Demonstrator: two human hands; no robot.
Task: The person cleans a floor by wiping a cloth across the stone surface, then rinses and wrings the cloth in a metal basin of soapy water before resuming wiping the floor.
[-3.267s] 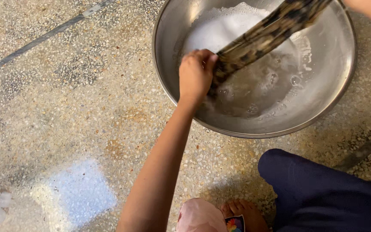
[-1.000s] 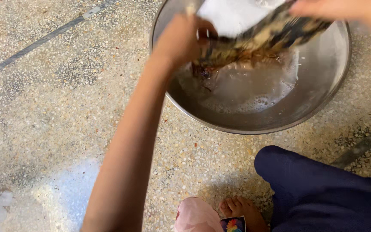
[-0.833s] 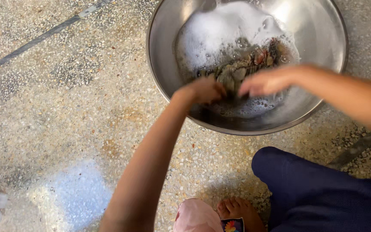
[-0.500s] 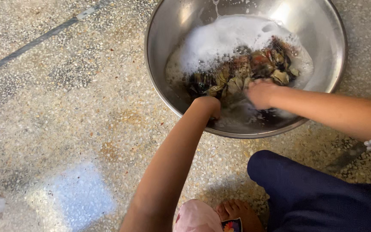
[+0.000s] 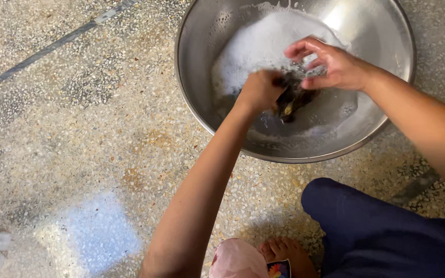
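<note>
Head view: both hands are working a dark patterned cloth (image 5: 292,98) inside a steel basin (image 5: 197,77), just above the soapy water.

1. L hand (image 5: 259,91) is clenching the cloth's 9 o'clock end in a fist.
2. R hand (image 5: 330,64) is pinching the 3 o'clock end w/ thumb and lower fingers; upper fingers are lifting clear.
3. Foam (image 5: 263,46) is filling the basin toward 12 o'clock.

Technique (judgement): keep the cloth low over the water, grip close to the bunched part and rub w/ short strokes so splash is staying inside.

Clearance: basin rim is sitting close under the L forearm at 7 o'clock. A knee in dark trousers (image 5: 356,216) is crowding 5 o'clock. The terrazzo floor (image 5: 78,128) is lying open toward 9 o'clock.
</note>
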